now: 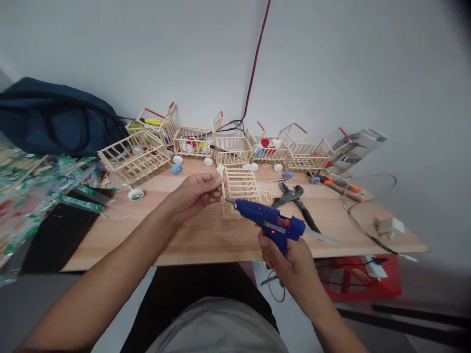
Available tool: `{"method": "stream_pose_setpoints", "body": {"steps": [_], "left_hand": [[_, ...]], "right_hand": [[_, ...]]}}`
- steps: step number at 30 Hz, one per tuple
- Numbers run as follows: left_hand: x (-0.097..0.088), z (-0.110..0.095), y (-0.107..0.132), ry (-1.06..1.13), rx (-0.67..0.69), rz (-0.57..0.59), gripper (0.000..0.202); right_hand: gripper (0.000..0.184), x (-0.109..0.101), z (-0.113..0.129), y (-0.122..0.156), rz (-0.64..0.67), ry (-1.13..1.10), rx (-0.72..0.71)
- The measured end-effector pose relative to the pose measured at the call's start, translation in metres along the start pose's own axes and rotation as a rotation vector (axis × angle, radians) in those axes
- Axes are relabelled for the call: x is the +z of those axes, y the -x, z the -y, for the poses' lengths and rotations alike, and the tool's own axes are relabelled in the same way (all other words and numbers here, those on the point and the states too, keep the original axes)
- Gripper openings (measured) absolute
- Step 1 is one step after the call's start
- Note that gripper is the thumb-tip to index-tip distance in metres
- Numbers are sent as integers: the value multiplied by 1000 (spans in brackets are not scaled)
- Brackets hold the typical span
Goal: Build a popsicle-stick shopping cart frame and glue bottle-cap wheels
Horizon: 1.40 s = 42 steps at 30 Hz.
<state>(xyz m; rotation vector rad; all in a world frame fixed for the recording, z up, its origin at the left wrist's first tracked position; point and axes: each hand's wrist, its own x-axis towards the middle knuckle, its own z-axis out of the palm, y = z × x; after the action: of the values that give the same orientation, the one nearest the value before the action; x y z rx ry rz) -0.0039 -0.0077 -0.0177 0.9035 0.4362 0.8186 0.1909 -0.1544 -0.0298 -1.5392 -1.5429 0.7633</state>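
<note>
My left hand (195, 193) pinches the edge of a small wooden stick frame (239, 189) and holds it upright over the wooden table (206, 235). My right hand (289, 260) grips the handle of a blue glue gun (270, 223). The gun's nozzle points left at the lower corner of the frame, close to touching it. A red light glows on the gun's body.
Several finished stick carts (235, 149) with bottle caps stand along the back by the wall. Black pliers (294, 196) and orange-handled cutters (340, 186) lie right of the frame. A dark blue bag (55, 117) and green packets (33, 191) sit left. A red stool (364, 277) stands below right.
</note>
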Motion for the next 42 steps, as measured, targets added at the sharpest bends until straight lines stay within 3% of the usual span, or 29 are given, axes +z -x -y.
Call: {"method": "stream_pose_setpoints", "body": {"steps": [42], "left_hand": [[1, -2, 1, 10, -15, -12, 24]], "right_hand": [[29, -1, 2, 1, -34, 75, -30]]}}
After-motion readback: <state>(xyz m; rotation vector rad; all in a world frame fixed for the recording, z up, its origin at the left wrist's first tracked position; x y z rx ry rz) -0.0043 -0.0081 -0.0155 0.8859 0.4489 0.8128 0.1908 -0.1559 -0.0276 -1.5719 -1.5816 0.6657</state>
